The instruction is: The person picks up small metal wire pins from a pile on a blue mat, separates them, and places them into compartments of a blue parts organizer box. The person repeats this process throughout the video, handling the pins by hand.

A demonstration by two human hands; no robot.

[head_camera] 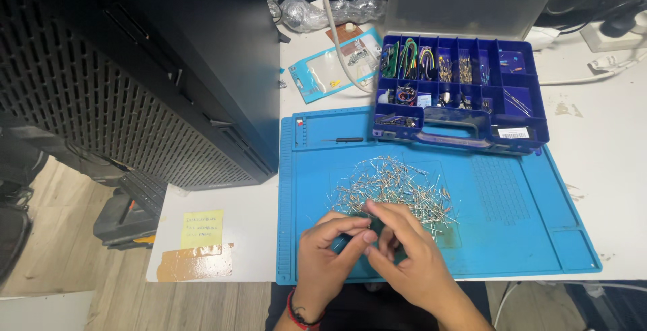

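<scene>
A white tabletop (pixel 606 142) fills the right and centre of the frame. A black perforated cabinet (pixel 128 75) occupies the upper left. Light wood-plank flooring (pixel 74 263) shows at lower left. Lighting is even.

mat's right side (pixel 526 216) free, organizer box (pixel 458 95) behind

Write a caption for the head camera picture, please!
Two hands pinch small wire parts over a blue mat.
</scene>
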